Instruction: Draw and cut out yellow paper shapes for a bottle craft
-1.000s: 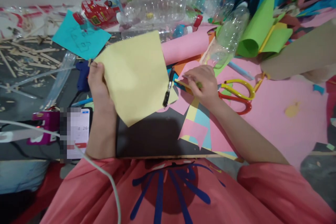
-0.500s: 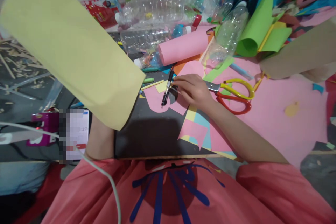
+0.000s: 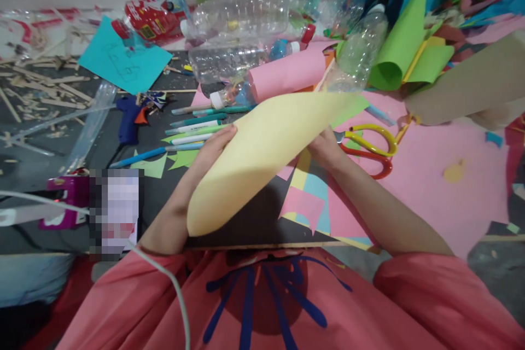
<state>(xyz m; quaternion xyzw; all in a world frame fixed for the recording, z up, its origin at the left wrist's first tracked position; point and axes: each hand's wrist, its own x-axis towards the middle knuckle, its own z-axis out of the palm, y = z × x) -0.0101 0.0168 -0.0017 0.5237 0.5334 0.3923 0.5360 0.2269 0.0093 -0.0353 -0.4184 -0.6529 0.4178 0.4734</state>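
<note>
A large pale yellow sheet (image 3: pixel 262 158) is bent in front of me, slanting from lower left to upper right over the dark table. My left hand (image 3: pixel 217 145) grips its left edge, thumb side showing and the other fingers behind the sheet. At the sheet's right side is my right hand (image 3: pixel 325 145), its fingers mostly hidden behind the paper. Scissors (image 3: pixel 369 153) with yellow and red handles lie just right of my right hand. Several markers (image 3: pixel 197 128) lie left of the sheet.
Clear plastic bottles (image 3: pixel 246 16) and a pink paper roll (image 3: pixel 287 74) lie behind. On the left are a blue glue gun (image 3: pixel 129 120), a turquoise sheet (image 3: pixel 123 60), wooden sticks (image 3: pixel 53 87) and a phone (image 3: pixel 123 202). Pink paper (image 3: pixel 430 186) covers the right side.
The yellow sheet has swung down and right from the upper left, uncovering the glue gun, turquoise sheet and markers. My right hand has moved slightly right, to the sheet's far edge.
</note>
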